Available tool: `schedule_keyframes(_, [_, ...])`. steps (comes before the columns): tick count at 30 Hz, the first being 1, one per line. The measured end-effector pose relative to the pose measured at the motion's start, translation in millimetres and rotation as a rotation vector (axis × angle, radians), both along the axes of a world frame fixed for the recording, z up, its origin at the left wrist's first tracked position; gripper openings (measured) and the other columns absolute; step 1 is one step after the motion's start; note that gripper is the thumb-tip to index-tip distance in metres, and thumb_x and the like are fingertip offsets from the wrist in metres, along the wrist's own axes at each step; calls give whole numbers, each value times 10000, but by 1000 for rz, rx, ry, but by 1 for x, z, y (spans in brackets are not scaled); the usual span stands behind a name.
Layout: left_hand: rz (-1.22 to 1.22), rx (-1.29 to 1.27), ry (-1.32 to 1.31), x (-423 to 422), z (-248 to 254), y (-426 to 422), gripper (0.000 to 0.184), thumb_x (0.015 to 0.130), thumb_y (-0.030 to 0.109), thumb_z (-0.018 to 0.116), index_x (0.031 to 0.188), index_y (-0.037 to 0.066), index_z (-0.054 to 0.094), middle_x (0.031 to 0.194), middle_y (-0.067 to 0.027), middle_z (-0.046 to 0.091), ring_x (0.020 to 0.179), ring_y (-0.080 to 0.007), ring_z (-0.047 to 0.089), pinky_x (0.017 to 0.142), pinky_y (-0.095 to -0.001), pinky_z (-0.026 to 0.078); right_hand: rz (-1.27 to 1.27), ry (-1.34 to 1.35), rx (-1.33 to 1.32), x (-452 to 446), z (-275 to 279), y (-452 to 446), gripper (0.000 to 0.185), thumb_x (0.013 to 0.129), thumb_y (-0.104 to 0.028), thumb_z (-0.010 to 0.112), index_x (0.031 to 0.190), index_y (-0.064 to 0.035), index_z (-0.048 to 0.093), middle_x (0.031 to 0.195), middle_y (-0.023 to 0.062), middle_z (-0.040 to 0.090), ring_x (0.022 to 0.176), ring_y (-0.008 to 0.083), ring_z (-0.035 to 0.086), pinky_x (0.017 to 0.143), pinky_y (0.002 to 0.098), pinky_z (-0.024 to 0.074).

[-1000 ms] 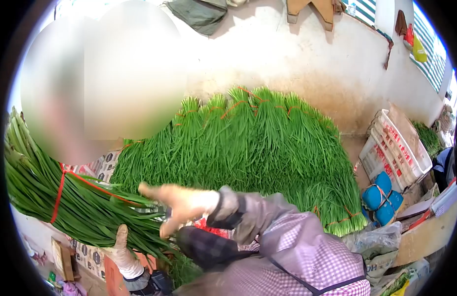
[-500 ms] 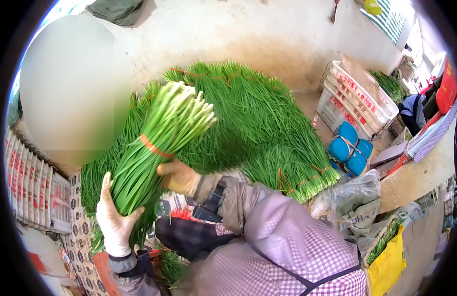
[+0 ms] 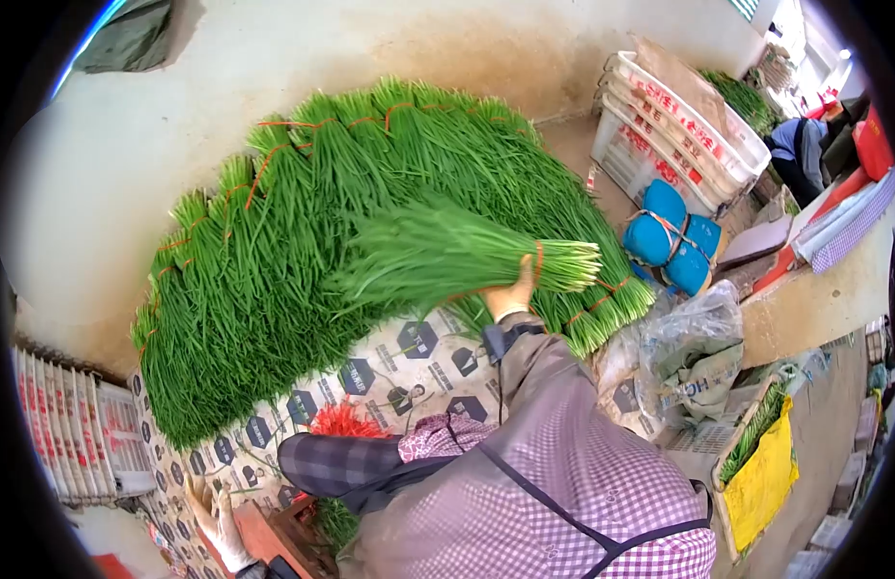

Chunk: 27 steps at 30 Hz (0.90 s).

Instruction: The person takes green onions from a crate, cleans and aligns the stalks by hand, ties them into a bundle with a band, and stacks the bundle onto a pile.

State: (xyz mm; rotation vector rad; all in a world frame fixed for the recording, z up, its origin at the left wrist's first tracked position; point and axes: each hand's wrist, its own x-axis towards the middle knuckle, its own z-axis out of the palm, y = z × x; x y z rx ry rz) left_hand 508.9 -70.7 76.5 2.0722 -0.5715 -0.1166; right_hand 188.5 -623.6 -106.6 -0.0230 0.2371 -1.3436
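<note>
A tied bunch of garlic chives (image 3: 433, 253) lies sideways in my right hand (image 3: 512, 295), which grips it from below close to its orange band. Its pale cut ends point right, and its blurred leafy tips trail left over the heap. Many banded chive bunches (image 3: 303, 222) fan out in an arc beneath and beyond it. At the lower left, my left hand (image 3: 216, 521) is in a pale glove, fingers apart and holding nothing. It is beside a reddish-brown wooden piece (image 3: 269, 537).
Red ties (image 3: 346, 421) lie on the patterned floor sheet (image 3: 409, 349). Stacked white crates (image 3: 674, 135) stand at the right behind a blue bundle (image 3: 673, 236). A clear plastic bag (image 3: 694, 333) is nearer. More crates (image 3: 76, 425) line the left side.
My right hand has swung the chive bunch rightward over the heap, turning its cut ends to the right. My left hand has let go of the leaves and dropped to the lower left.
</note>
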Motion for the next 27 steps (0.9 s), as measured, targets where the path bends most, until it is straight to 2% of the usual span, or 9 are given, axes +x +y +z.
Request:
schedule_keyframes(4, [-47, 83, -74, 40, -22, 52, 640, 939, 72, 569, 1513, 100, 286, 1406, -190, 465, 1226, -258, 495, 1038, -369, 391, -161, -122, 53, -79, -39, -44, 652, 760, -430, 792, 1311, -164, 566, 1338, 59, 580, 1218, 312, 514, 1066, 548, 369])
schedule_keyframes(7, [85, 298, -188, 13, 7, 24, 615, 903, 187, 697, 1424, 25, 413, 1372, -192, 515, 1199, -268, 537, 1023, -399, 452, -297, 91, 52, -115, -76, -50, 808, 806, -609, 662, 1439, -175, 408, 1536, 69, 341, 1346, 332, 347, 1099, 589, 281])
schedule_keyframes(8, [96, 312, -175, 11, 8, 20, 593, 905, 172, 691, 1413, 20, 428, 1362, -191, 524, 1188, -270, 544, 1019, -398, 453, -347, 17, 354, -121, -89, -49, 891, 798, -656, 636, 1499, -212, 309, 1599, 59, 193, 1409, 344, 254, 1135, 555, 232])
schedule_keyframes(10, [85, 313, -129, 4, 12, 8, 584, 905, 171, 688, 1408, 14, 436, 1356, -190, 530, 1184, -278, 546, 1014, -390, 451, -375, 323, 439, -115, -100, -22, 884, 816, -593, 665, 1517, -215, 280, 1605, 71, 180, 1436, 325, 237, 1155, 452, 203])
schedule_keyframes(12, [40, 291, -57, -5, 15, -2, 613, 902, 197, 695, 1419, 13, 423, 1366, -188, 523, 1197, -292, 535, 1012, -375, 447, -130, 373, 376, -104, -134, -3, 905, 814, -617, 645, 1537, -268, 227, 1615, 74, 143, 1470, 347, 162, 1166, 493, 173])
schedule_keyframes(15, [-72, 113, 59, 30, -23, 30, 637, 936, 69, 572, 1507, 82, 290, 1402, -194, 469, 1217, -263, 508, 1030, -376, 404, 20, 389, 485, -68, -138, 13, 841, 855, -572, 610, 1528, -209, 259, 1580, 122, 239, 1433, 354, 265, 1158, 481, 209])
schedule_keyframes(20, [45, 143, 20, 26, -36, 60, 655, 927, 113, 606, 1506, 101, 300, 1384, -196, 484, 1201, -262, 523, 1009, -373, 421, 273, 506, 436, -17, -129, 12, 792, 908, -509, 558, 1500, -62, 282, 1537, 171, 325, 1386, 363, 352, 1136, 474, 259])
schedule_keyframes(26, [178, 96, 31, -28, -34, 102, 690, 908, 102, 622, 1515, 134, 296, 1361, -191, 499, 1173, -257, 533, 979, -375, 432, 558, 453, 192, 59, -89, 4, 710, 927, -484, 541, 1461, -54, 358, 1480, 148, 418, 1326, 333, 416, 1091, 448, 319])
schedule_keyframes(27, [289, 33, 85, -45, -29, 103, 752, 848, 67, 655, 1512, 150, 312, 1335, -171, 506, 1042, -211, 557, 910, -347, 465, 628, 443, 165, 77, -80, 3, 667, 942, -470, 520, 1444, -51, 387, 1483, 134, 419, 1315, 312, 428, 1088, 434, 329])
